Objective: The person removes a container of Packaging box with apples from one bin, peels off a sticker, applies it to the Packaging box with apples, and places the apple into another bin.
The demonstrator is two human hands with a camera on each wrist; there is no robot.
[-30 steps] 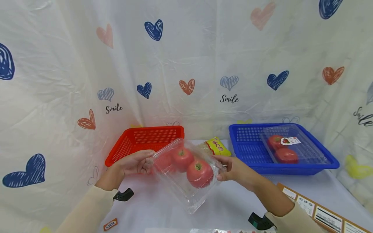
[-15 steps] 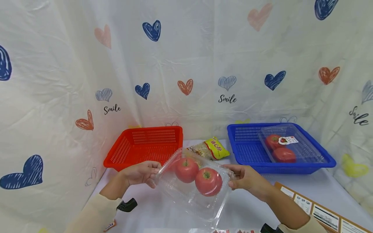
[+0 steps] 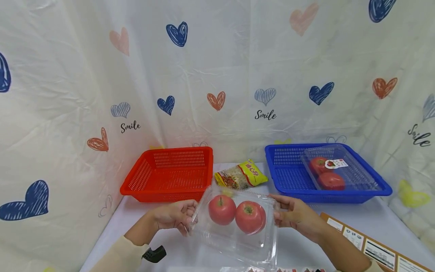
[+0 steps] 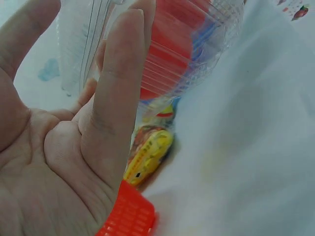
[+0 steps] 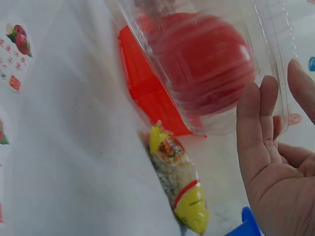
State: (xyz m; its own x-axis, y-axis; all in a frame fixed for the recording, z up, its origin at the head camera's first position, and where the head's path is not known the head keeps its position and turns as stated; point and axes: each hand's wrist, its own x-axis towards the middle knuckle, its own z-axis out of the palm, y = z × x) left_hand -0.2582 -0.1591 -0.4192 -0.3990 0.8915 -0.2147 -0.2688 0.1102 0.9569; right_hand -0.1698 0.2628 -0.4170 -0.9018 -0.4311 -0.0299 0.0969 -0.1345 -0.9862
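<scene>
A clear plastic clamshell box [image 3: 234, 241] with two red apples [image 3: 250, 217] inside is held up over the white table. My left hand [image 3: 175, 216] holds its left side, fingers and thumb at the edge. On the opposite side, my right hand [image 3: 295, 216] grips the other edge. The left wrist view has the left hand [image 4: 74, 132] with fingers against the ridged plastic wall and an apple [image 4: 170, 49] showing through. Close to the seam, the right hand [image 5: 280, 182] appears in the right wrist view, beside an apple [image 5: 202, 64].
Behind the box stand a red basket [image 3: 166, 197] at left and a blue basket [image 3: 326, 196] at right, the latter bearing another boxed pair of apples [image 3: 331, 180]. Between them lies a yellow-ended food bag [image 3: 242, 175]. A brown-bordered board [image 3: 377, 245] lies at right; fruit stickers [image 3: 256, 269] lie along the front.
The clamshell box has moved down and to the right with both hands, and its tilt has lessened. More of the food bag shows. The small orange packet at front left has gone out of sight.
</scene>
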